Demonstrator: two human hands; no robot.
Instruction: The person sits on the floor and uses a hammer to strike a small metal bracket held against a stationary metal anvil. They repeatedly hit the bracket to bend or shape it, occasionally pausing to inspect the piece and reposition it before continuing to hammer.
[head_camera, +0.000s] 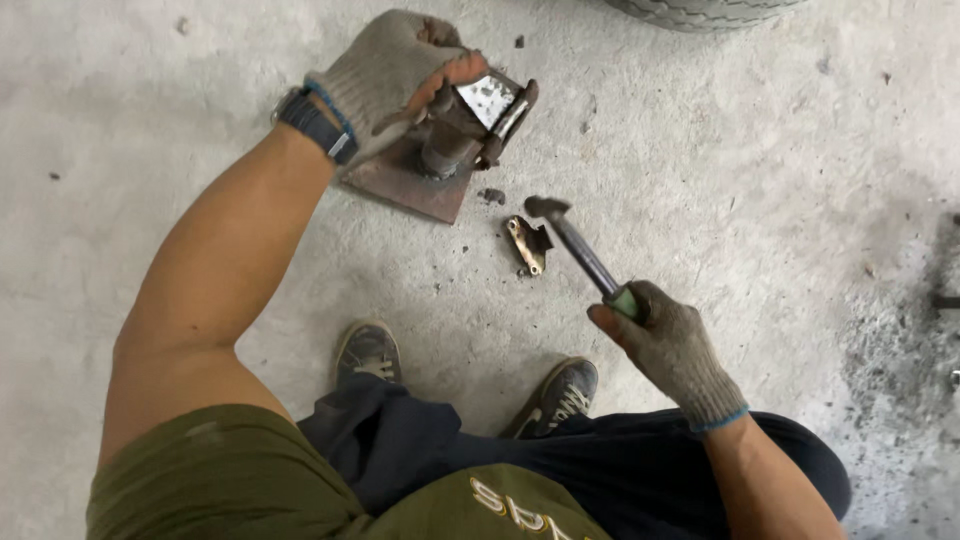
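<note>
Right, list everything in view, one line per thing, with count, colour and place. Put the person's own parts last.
metal part: 1, rusty brown with a shiny face, top centre, on the plate, under the left hand
metal plate: 1, rust brown, flat on the floor beneath the part
small bracket: 1, dark and rusty, on the floor below the plate
hammer: 1, dark head and shaft, green handle, centre, head above the bracket
tyre: 1, grey, top edge
concrete floor: grey, stained dark at right
shoes: 2, dark, bottom centre
wristwatch: 1, dark, left wrist
left hand: grey glove, grip on the metal part
right hand: grey glove, grip on the hammer handle
</note>
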